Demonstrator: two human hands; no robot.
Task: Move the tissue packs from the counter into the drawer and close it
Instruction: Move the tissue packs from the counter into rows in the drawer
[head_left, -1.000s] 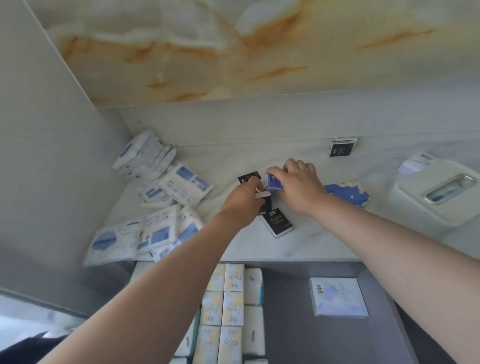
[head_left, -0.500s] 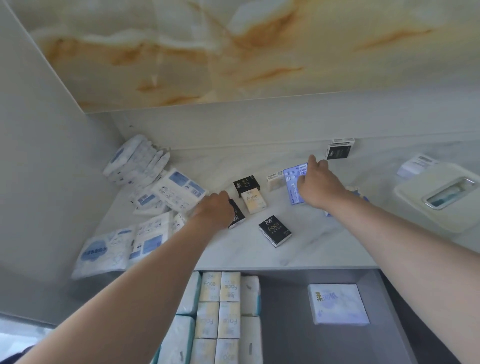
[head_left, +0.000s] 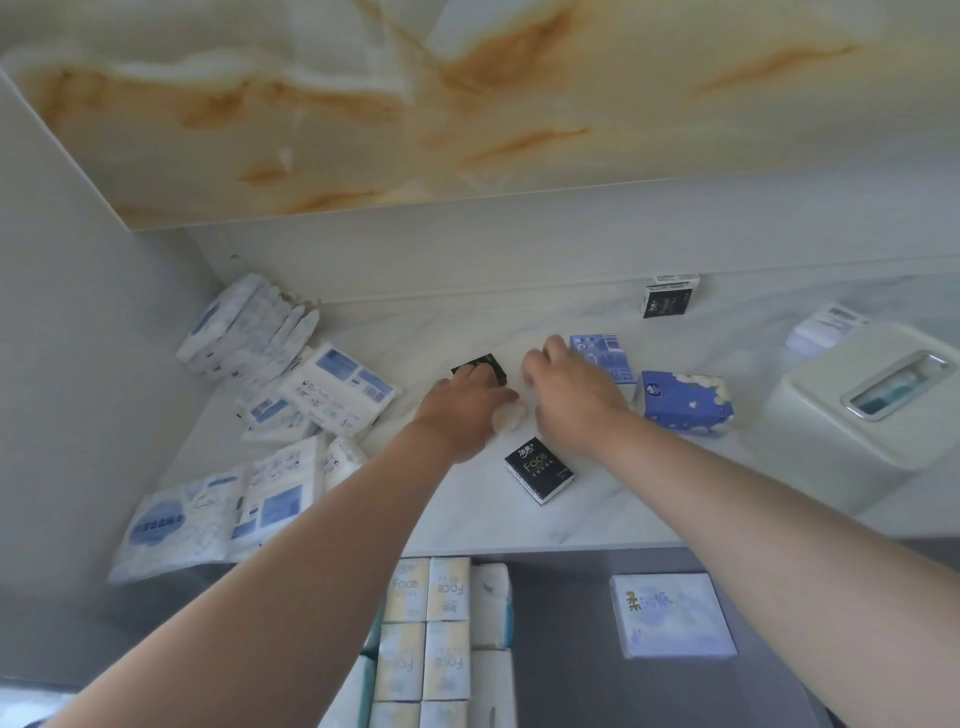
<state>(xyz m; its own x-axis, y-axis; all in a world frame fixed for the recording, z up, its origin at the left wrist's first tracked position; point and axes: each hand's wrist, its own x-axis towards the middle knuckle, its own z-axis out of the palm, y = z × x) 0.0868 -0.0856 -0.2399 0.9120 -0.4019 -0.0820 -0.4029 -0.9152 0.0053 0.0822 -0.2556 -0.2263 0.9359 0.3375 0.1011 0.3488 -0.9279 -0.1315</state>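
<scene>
Small tissue packs lie scattered on the marble counter (head_left: 675, 509). My left hand (head_left: 462, 405) reaches over a black pack (head_left: 485, 365), with its fingertips curled onto it. My right hand (head_left: 574, 397) is right beside it, fingers bent down on the counter; what lies under them is hidden. A blurred pale pack (head_left: 510, 417) shows between the two hands. Behind my right hand lie a light-blue pack (head_left: 608, 356) and a dark-blue flowered pack (head_left: 685, 404). A black "Face" pack (head_left: 540, 470) lies nearer to me. Below, the open drawer (head_left: 566, 649) holds rows of pale packs (head_left: 426, 629) and a square pack (head_left: 670, 616).
Several large soft white-and-blue packs (head_left: 270, 447) are piled at the counter's left, against the side wall. A black pack (head_left: 669, 297) stands against the back wall. A white tissue dispenser box (head_left: 831, 415) sits at the right, with a small white pack (head_left: 826, 327) behind it.
My hands had spread apart and are now side by side again. The left moved up to the far black pack; the right left the light-blue pack and shifted left.
</scene>
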